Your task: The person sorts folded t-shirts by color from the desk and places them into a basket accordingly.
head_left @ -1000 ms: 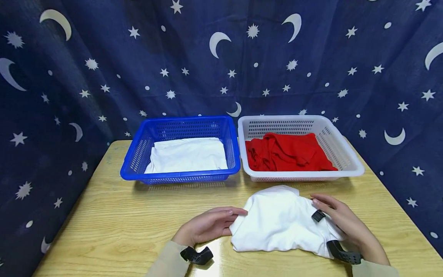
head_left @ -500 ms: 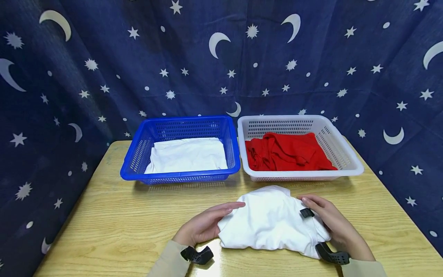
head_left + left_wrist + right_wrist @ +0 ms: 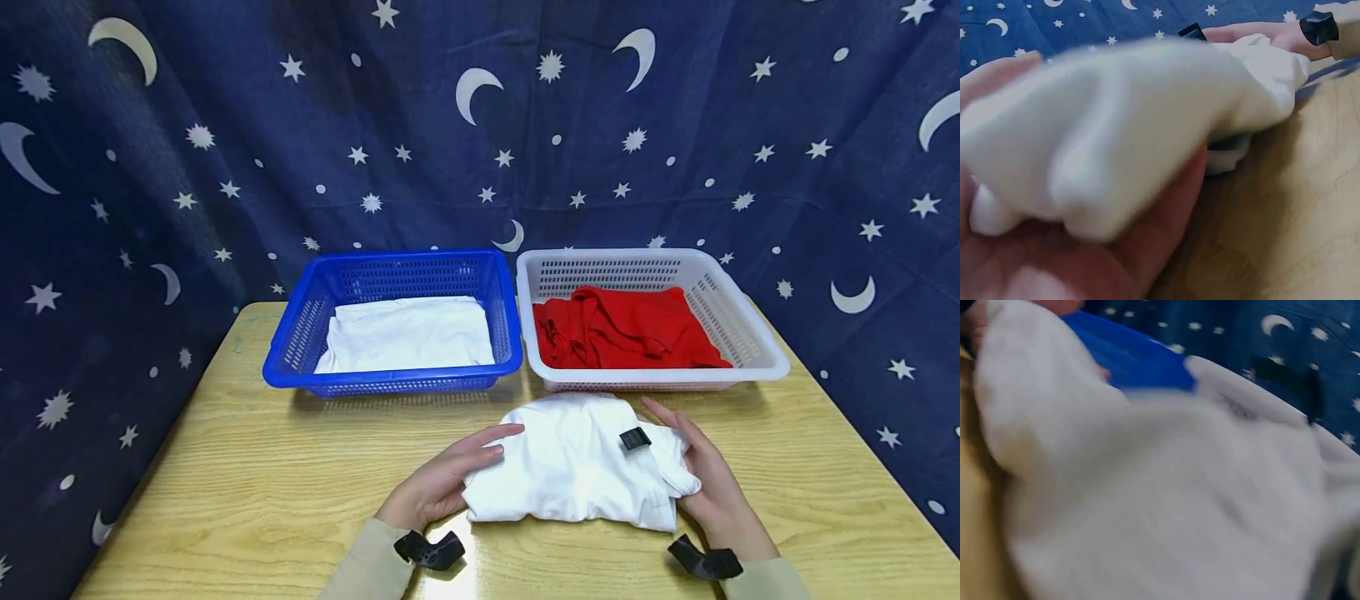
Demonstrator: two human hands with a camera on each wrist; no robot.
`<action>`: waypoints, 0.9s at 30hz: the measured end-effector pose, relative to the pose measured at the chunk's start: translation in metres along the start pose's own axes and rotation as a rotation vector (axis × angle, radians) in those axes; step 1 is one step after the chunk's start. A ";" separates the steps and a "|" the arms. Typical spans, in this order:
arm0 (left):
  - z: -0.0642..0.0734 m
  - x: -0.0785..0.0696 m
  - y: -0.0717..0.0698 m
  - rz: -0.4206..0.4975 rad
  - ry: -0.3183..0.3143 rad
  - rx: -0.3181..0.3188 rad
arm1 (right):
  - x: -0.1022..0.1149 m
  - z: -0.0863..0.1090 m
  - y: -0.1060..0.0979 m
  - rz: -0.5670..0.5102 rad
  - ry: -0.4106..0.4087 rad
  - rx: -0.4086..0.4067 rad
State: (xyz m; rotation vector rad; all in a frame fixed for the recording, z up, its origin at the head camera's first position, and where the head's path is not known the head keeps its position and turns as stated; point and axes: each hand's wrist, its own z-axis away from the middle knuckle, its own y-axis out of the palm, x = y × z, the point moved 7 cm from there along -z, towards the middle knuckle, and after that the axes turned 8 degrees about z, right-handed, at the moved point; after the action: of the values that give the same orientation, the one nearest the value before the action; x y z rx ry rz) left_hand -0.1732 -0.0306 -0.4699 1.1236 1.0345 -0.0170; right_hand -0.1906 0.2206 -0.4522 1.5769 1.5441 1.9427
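Observation:
Bunched on the wooden table point(image 3: 247, 500), a white garment point(image 3: 562, 467) lies between my two hands, with a small black tag-like patch point(image 3: 635, 438) towards its right. My left hand point(image 3: 446, 479) grips the left end; in the left wrist view, cloth point(image 3: 1129, 125) fills the space between thumb and fingers. On the opposite side, my right hand point(image 3: 712, 483) holds the right end, its fingers partly hidden by folds. Blurred white fabric point(image 3: 1166, 500) covers most of the right wrist view.
Behind the garment stand a blue basket point(image 3: 405, 380) with folded white cloth point(image 3: 408, 333) and, on its right, a white basket point(image 3: 660, 377) with red cloth point(image 3: 630, 329). A dark blue curtain point(image 3: 420, 83) with moons and stars hangs behind.
The garment has shifted left and slightly away from me, bunching narrower. My right hand has moved left with it, while the left hand has come further around its left end.

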 end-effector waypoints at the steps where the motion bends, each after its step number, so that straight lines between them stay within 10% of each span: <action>1: 0.000 -0.001 0.000 -0.004 0.008 0.004 | -0.001 -0.001 -0.001 0.022 -0.018 -0.037; 12: -0.004 -0.006 0.002 0.019 0.037 0.023 | 0.013 0.010 -0.022 1.160 0.143 -0.506; 21: -0.001 -0.006 -0.001 0.014 0.056 -0.031 | 0.003 0.016 -0.018 1.177 0.325 -0.369; 27: -0.001 -0.007 -0.007 -0.003 0.062 -0.076 | -0.004 0.011 -0.020 1.227 0.295 -0.333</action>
State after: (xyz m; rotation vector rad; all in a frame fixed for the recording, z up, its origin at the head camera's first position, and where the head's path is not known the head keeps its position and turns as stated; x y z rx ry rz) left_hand -0.1807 -0.0365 -0.4701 1.0589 1.0838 0.0544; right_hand -0.1884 0.2334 -0.4717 2.3916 0.0864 2.8463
